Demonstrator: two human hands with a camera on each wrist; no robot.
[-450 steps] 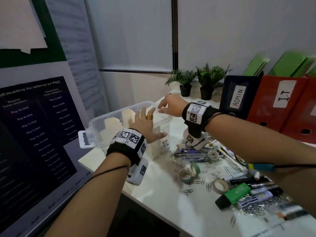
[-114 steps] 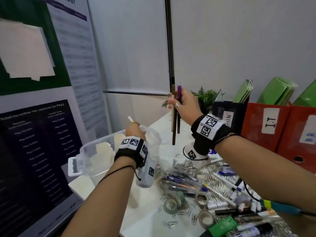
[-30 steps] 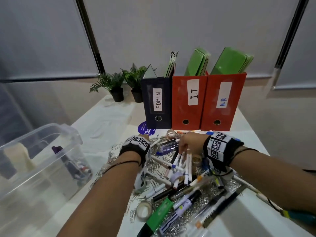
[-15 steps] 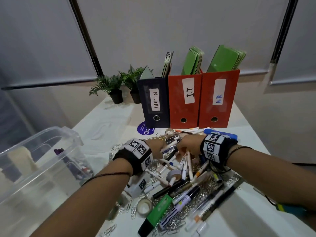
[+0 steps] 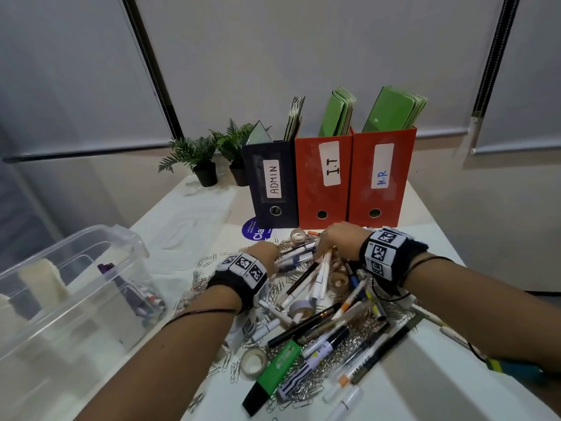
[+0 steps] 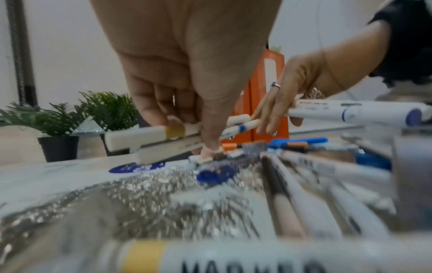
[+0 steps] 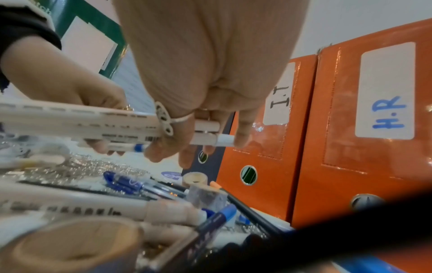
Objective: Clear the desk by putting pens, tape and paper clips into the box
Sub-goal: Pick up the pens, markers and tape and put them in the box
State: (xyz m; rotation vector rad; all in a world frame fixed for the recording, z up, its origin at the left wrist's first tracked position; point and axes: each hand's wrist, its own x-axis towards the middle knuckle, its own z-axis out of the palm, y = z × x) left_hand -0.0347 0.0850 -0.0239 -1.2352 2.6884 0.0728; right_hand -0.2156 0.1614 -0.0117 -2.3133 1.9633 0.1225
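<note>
Head view: worktop (image 5: 449, 387) mostly uncleared. Clear box (image 5: 76, 302) sits left of the heap, well apart, holding only a few pens at its bottom. Heap (image 5: 318, 323) itself is large, lying just in front of the binders (image 5: 321, 180): markers, pens, several tape rolls (image 5: 253, 361), paper clips (image 5: 206, 262) spread beneath. Left hand (image 5: 267, 256) fingers curled round a few white pens (image 6: 151, 136) at the heap's far edge; right hand (image 5: 340, 241) likewise grips a bundle (image 7: 205, 133). Judged: early stage, most remains.
</note>
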